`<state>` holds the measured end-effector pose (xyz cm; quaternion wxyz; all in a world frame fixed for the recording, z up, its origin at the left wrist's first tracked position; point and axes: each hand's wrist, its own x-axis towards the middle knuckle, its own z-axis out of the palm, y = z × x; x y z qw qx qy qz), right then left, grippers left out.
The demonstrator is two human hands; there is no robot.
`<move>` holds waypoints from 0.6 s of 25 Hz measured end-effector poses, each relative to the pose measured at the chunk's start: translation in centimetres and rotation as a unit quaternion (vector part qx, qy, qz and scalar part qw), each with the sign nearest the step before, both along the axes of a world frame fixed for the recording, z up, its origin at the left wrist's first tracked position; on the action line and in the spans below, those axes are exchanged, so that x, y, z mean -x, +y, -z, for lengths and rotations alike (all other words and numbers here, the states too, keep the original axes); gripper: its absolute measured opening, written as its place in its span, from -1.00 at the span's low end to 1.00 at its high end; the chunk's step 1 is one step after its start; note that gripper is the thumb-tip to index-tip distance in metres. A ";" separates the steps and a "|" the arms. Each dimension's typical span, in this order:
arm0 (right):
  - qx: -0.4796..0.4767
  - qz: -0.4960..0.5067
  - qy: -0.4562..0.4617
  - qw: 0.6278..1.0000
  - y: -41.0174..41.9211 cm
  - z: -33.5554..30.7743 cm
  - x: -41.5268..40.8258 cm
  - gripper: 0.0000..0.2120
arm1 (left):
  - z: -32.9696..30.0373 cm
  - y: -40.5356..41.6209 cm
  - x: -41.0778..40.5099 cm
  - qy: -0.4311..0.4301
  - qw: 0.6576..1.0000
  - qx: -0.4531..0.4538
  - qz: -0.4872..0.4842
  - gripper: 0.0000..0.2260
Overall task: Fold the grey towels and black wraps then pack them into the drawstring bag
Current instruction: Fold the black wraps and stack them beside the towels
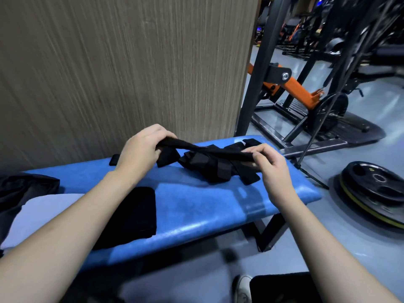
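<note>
Blue gym bench (pixel 196 206), black wrap (pixel 203 150) stretched between left hand (pixel 140 149) and right hand (pixel 271 165), both pinching its ends

Both hands, left (pixel 140 149) and right (pixel 270 165), pinched a black wrap (pixel 209 149) stretched above the wrap pile (pixel 218 169) near the blue bench's (pixel 192 206) far edge.

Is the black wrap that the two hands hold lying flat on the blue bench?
No, the left hand and right hand hold the wrap stretched between them, raised above the bench.
</note>
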<state>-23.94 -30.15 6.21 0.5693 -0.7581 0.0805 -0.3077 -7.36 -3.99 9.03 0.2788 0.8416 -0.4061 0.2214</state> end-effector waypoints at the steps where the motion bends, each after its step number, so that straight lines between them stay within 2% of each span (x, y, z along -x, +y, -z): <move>1: 0.004 0.013 0.019 1.000 -1.0 0.5 0.6 -0.77 | 0.2 -0.1 0.8 -0.009 0.999 0.007 0.046 -0.60; 3: 0.007 0.042 0.052 0.998 -3.0 1.8 1.5 -0.76 | 1.1 -0.3 2.5 -0.040 0.994 -0.005 0.100 -0.62; 5: 0.025 0.060 0.086 0.994 -4.7 3.1 2.0 -0.86 | 2.7 -0.7 4.0 -0.066 0.989 -0.035 0.127 -0.58; 6: 0.043 0.059 0.108 0.991 -5.3 3.6 2.1 -0.84 | 3.6 -0.7 4.6 -0.064 0.987 -0.052 0.136 -0.55; 10: 0.131 0.039 0.186 0.973 -6.0 5.1 2.2 -0.68 | 7.4 -0.1 5.9 -0.030 0.984 -0.130 0.116 -0.53; 14: 0.253 -0.012 0.287 0.924 -5.7 6.6 1.3 -0.69 | 8.6 0.1 7.5 0.046 0.959 -0.269 0.081 -0.70; 15: 0.274 -0.020 0.303 0.913 -5.6 6.8 1.1 -0.69 | 8.3 0.0 7.8 0.059 0.951 -0.295 0.075 -0.69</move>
